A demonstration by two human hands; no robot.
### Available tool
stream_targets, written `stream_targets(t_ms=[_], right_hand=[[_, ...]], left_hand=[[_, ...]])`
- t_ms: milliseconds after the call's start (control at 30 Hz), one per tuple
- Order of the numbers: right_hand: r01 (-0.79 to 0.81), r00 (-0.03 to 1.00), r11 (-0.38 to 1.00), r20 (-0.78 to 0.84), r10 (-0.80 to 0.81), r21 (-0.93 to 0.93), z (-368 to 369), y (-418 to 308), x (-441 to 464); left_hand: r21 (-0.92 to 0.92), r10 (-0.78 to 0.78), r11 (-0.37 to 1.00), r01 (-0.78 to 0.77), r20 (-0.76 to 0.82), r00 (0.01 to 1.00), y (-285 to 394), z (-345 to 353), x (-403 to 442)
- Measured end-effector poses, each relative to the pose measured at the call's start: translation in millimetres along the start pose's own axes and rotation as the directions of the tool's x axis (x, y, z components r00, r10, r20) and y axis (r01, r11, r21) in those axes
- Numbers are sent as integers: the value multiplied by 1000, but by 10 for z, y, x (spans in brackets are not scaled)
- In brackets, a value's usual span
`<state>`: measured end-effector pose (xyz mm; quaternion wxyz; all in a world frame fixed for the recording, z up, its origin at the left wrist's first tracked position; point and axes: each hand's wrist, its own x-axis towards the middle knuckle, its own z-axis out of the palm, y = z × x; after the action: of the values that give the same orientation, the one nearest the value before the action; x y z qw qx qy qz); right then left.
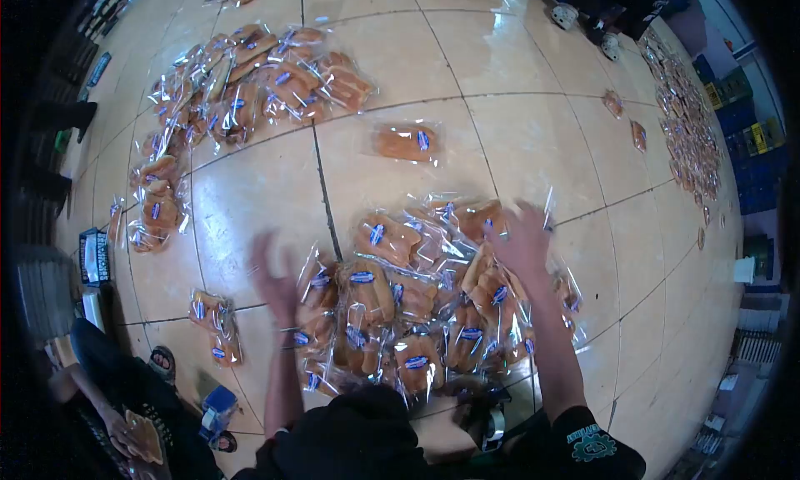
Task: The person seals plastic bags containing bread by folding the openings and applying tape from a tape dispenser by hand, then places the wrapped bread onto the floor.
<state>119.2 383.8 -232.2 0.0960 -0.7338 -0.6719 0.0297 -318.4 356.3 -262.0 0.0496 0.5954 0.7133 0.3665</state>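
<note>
A broad pile of clear plastic bags of bread with blue labels (417,362) lies on the tiled floor just in front of me. At the pile's left edge, my left hand (275,276) is raised with its fingers spread, blurred by motion and holding nothing visible. My right hand (521,234) reaches over the upper right of the pile, close to the bags there; its fingers are apart and somewhat blurred. One bagged bread (406,142) lies alone beyond the pile.
Another heap of bagged bread (292,84) lies at the upper left, and many packets (683,122) spread along the right. Two packets (215,326) lie left of my left hand. A seated person (125,413) holds bread at the lower left; another person (612,9) is at the top right.
</note>
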Motion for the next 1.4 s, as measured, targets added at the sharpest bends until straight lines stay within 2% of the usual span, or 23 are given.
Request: stream_targets(t_ms=[33, 67, 100, 133, 167, 233, 333, 400, 433, 467, 500, 533, 567, 600, 733, 867, 1100, 1167, 1200, 1267, 1300, 1333, 1400], right_hand=[[105, 994, 982, -20, -103, 156, 63, -215, 279], [213, 977, 927, -61, -204, 308, 129, -488, 591], [306, 950, 860, -73, -304, 407, 337, -721, 932], [390, 912, 773, -97, -398, 500, 574, -917, 1184], [407, 908, 762, -130, -399, 504, 698, -1089, 1290], [309, 852, 943, 404, -333, 125, 837, -1330, 1425], [258, 863, 966, 443, -242, 26, 671, -1245, 1167], [234, 861, 972, 459, -219, 26, 571, -908, 853], [223, 872, 974, 441, -212, 29, 513, -717, 753], [180, 890, 978, 405, -207, 104, 636, -470, 649], [182, 887, 977, 411, -210, 106, 603, -314, 518], [106, 893, 986, 424, -152, 130, 557, -190, 428], [31, 892, 988, 441, -96, 153, 515, -86, 353], [62, 911, 982, 392, -128, 176, 486, -14, 259], [120, 916, 978, 361, -175, 170, 482, 277, 194], [122, 897, 983, 408, -168, 136, 323, 540, 39], [145, 884, 978, 425, -196, 150, 331, 1176, -205], [156, 875, 979, 440, -200, 133, 265, 1185, -327], [149, 860, 984, 477, -179, 101, 175, 1194, -420], [157, 834, 987, 539, -114, -34, -76, 1096, -439], [161, 835, 986, 540, -109, -49, -42, 1027, -405], [134, 859, 990, 504, -92, -47, 38, 943, -301], [164, 898, 985, 420, -130, -46, 50, 503, -186]], left_hand=[[234, -54, 970, 66, -58, 997, -305, -248, 54], [362, -475, 820, 444, -3, 880, -535, -517, 19], [707, -487, 578, 407, -102, 868, -1281, -594, -167], [760, -569, 519, 392, -36, 822, -1573, -827, -301], [747, -595, 531, 400, -7, 803, -1784, -951, -449], [617, -561, 658, 432, 19, 827, -2026, -982, -793], [579, -657, 627, 521, 34, 753, -1539, -873, -758], [421, -576, 780, 463, 191, 795, -1360, -630, -775], [645, -192, 764, 2, 224, 956, -2020, -296, -945], [668, -81, 704, -241, 413, 907, -1193, -314, -692], [486, -538, 798, 357, 306, 785, -1000, -27, -709], [220, -383, 923, 314, 583, 717, -984, 100, -687], [181, -264, 963, 201, 464, 846, -475, 214, -743], [346, -340, 920, 185, 467, 816, 127, 131, -710], [339, -331, 926, 168, 507, 796, 711, 224, -916], [339, -321, 932, 130, 603, 730, 636, 225, -1180], [249, -208, 967, 61, 620, 757, 803, 224, -1886], [97, -118, 993, 71, 685, 719, 725, 192, -2032], [-181, 84, 983, 44, 643, 761, 720, 18, -1993], [-245, -285, 796, 553, 655, 699, 908, -513, -1921], [-308, -307, 843, 442, 399, 864, 764, -608, -1960], [-61, -255, 960, 273, 213, 943, 561, -786, -1972], [552, -467, 753, 358, 65, 882, 251, -1049, -2116]])
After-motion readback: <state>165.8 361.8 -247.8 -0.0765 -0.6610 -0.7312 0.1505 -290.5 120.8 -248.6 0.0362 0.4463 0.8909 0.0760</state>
